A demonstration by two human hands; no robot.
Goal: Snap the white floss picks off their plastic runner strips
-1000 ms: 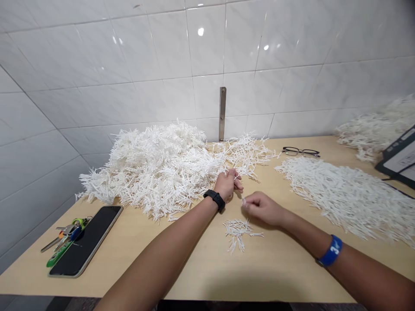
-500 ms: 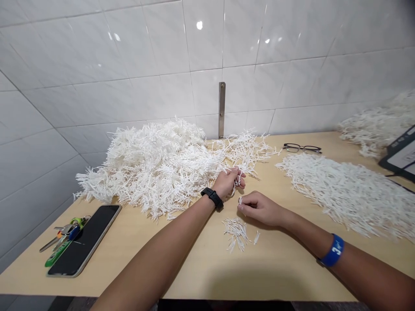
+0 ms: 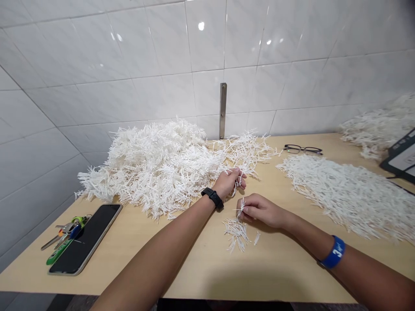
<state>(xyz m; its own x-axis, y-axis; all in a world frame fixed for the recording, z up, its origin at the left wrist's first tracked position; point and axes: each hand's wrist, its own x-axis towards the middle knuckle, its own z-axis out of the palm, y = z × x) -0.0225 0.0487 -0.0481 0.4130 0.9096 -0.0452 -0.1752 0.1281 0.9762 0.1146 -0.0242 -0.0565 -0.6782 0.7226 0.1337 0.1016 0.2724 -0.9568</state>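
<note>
My left hand (image 3: pixel 231 181), with a black band on its wrist, is at the right edge of a big heap of branching white strands (image 3: pixel 155 160). Its fingers are curled around a few white strands. Lower and to the right, my right hand (image 3: pixel 261 210) pinches a small bunch of short white strands (image 3: pixel 241 208) between thumb and fingers. Their ends fan out past the fingertips. Just below that bunch, a small pile of short white strands (image 3: pixel 237 235) lies on the wooden table (image 3: pixel 194 268).
A wide spread of loose white strands (image 3: pixel 350 194) covers the table's right side, with eyeglasses (image 3: pixel 303 149) behind it. A dark-framed object (image 3: pixel 402 155) stands at the far right. Keys (image 3: pixel 66 231) and a phone (image 3: pixel 86 242) lie front left. Behind is a tiled wall (image 3: pixel 162 99) with a metal strip (image 3: pixel 222 110).
My right hand has turned slightly, so the bunch in its fingertips shows more and spreads over the small pile. My left hand has stayed nearly still.
</note>
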